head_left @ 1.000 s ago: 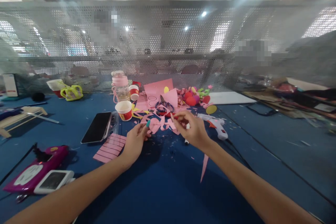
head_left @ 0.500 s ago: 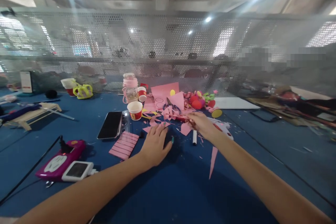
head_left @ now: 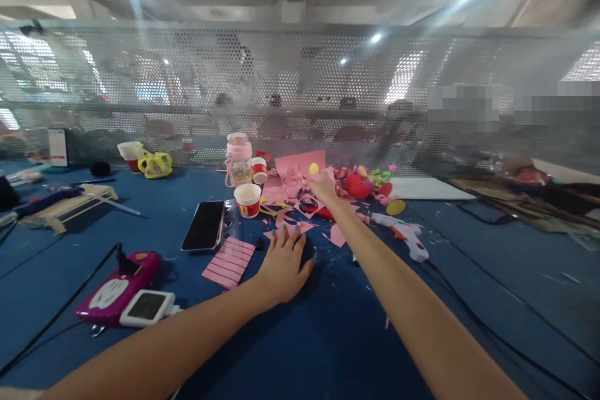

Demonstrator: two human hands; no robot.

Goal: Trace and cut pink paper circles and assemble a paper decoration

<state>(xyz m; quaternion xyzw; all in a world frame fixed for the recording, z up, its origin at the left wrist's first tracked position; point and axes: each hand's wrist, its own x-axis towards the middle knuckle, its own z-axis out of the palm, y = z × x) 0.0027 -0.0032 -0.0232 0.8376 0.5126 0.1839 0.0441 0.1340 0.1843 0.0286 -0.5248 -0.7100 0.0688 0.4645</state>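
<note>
My left hand [head_left: 284, 265] lies flat on the blue table with its fingers spread. Its fingertips are near pink paper scraps [head_left: 307, 225], and a striped pink paper piece [head_left: 229, 261] lies to its left. Stretched far forward, my right hand [head_left: 322, 186] is over the heap of pink paper, beside a standing pink sheet [head_left: 300, 162] and a small yellow oval [head_left: 314, 168]. Its fingers blend into the pink paper, so their grip is unclear. A dark-handled tool, perhaps scissors [head_left: 308, 205], lies among the scraps below it.
A white glue gun [head_left: 407, 234] with a cord lies on the right. Left of the scraps stand a paper cup [head_left: 247, 201], a pink-lidded bottle [head_left: 239, 159] and a phone [head_left: 203, 225]. A purple power strip [head_left: 117, 290] is at front left. Perforated panels [head_left: 290, 87] border the back.
My right hand has moved forward and left, from the near side of the scraps to the pink sheet. The glue gun is now uncovered. My left hand remains flat on the table.
</note>
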